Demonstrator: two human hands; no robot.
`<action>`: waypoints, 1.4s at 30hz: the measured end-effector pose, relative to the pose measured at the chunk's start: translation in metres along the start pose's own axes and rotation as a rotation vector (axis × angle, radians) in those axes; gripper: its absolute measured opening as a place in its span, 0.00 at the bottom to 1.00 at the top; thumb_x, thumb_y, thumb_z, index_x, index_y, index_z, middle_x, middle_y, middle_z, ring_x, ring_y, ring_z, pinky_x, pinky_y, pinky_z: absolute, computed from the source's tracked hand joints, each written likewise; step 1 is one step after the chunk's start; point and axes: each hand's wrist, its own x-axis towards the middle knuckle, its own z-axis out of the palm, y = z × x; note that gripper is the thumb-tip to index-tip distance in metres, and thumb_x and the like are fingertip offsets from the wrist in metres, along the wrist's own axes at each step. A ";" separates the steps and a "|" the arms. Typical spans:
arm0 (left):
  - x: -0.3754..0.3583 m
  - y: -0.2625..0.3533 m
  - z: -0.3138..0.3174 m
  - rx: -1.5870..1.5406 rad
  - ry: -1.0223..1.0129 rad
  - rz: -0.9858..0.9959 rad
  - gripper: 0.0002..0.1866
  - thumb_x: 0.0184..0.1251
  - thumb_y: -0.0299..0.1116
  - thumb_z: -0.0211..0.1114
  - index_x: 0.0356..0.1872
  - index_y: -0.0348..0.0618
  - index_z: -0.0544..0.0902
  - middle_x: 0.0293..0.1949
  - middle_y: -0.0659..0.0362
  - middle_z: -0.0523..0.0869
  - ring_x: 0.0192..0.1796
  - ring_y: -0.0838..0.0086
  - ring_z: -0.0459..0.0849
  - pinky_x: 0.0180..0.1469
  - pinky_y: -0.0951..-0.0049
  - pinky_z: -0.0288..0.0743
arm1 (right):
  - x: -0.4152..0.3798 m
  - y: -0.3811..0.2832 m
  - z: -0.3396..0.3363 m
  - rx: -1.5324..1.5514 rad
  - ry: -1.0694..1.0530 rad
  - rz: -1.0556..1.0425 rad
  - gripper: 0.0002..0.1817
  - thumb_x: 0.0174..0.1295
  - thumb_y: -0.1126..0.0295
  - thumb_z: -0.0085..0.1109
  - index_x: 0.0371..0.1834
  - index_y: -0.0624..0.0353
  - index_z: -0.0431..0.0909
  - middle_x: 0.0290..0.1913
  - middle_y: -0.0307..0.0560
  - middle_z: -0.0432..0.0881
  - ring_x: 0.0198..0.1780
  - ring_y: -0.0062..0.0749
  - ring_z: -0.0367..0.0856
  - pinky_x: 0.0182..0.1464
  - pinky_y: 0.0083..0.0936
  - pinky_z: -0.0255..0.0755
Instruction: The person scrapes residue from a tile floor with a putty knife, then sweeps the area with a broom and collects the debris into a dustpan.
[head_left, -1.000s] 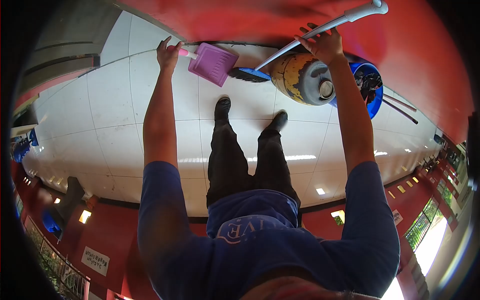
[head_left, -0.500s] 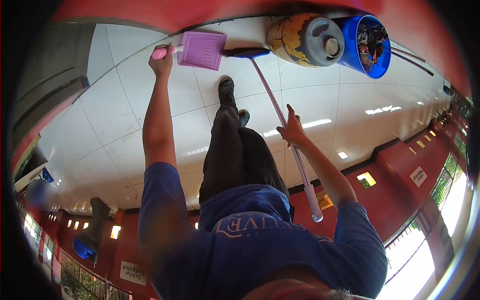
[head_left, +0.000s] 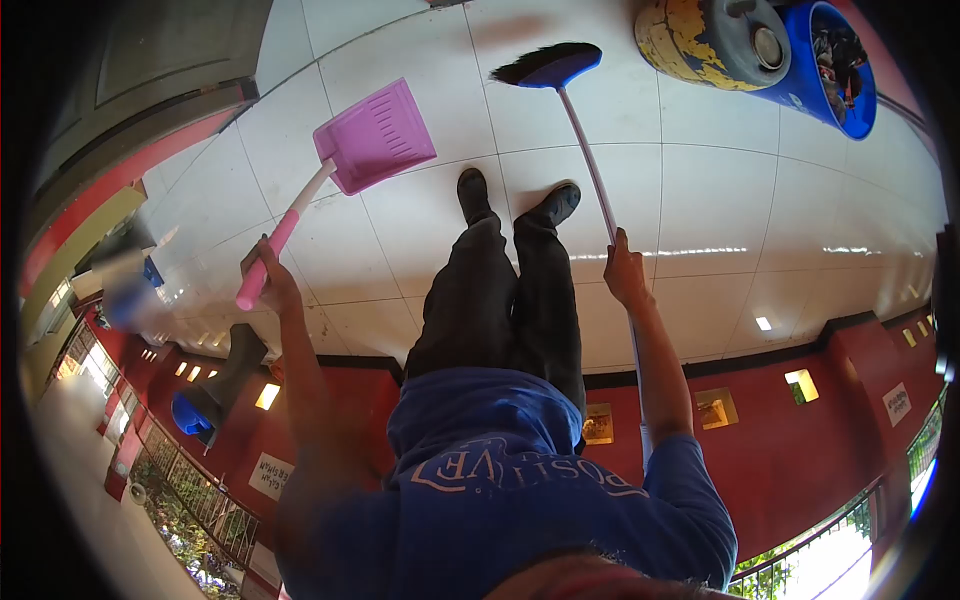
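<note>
My left hand [head_left: 270, 278] is closed round the pink handle of a dustpan [head_left: 378, 140]. Its purple pan, with ribs along one side, hangs out ahead and left of my feet and has nothing visible in it. My right hand [head_left: 627, 272] is wrapped around the long pale stick of a broom [head_left: 565, 68]. The broom head is blue with dark bristles pointing left, and it overlaps the white floor tiles beyond my right shoe. The stick's lower end passes behind my right forearm.
A worn yellow and grey gas cylinder [head_left: 690, 45] stands at the upper right. Beside it is a blue bin [head_left: 858, 122] with dark rubbish inside. A grey door [head_left: 160, 50] is at the upper left. Along the bottom runs a red wall [head_left: 655, 385] with square openings.
The dustpan has swung back toward me, its handle now lower in view. The broom head has shifted right, and my right grip changed from loose to closed. Cylinder and bin shifted up and right.
</note>
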 end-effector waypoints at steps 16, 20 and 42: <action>0.003 -0.195 -0.311 0.249 0.292 -0.305 0.15 0.68 0.34 0.65 0.43 0.31 0.76 0.41 0.47 0.86 0.44 0.61 0.87 0.44 0.66 0.87 | 0.178 -0.379 0.365 -0.301 -0.397 -0.311 0.15 0.67 0.71 0.48 0.54 0.66 0.69 0.47 0.63 0.83 0.51 0.58 0.83 0.51 0.48 0.78; 0.015 -0.222 -0.326 0.283 0.305 -0.361 0.14 0.69 0.35 0.64 0.41 0.31 0.76 0.39 0.47 0.86 0.44 0.61 0.87 0.44 0.66 0.86 | 0.145 -0.254 0.341 -0.541 -0.308 -0.266 0.15 0.72 0.63 0.40 0.56 0.58 0.67 0.40 0.63 0.84 0.46 0.60 0.84 0.48 0.52 0.77; 0.038 -0.220 -0.269 0.151 0.054 -0.241 0.13 0.73 0.35 0.60 0.42 0.33 0.74 0.47 0.47 0.84 0.52 0.61 0.85 0.49 0.66 0.86 | 0.124 -0.127 0.199 -0.388 0.023 0.158 0.19 0.74 0.55 0.42 0.51 0.62 0.65 0.40 0.73 0.82 0.45 0.71 0.81 0.47 0.59 0.76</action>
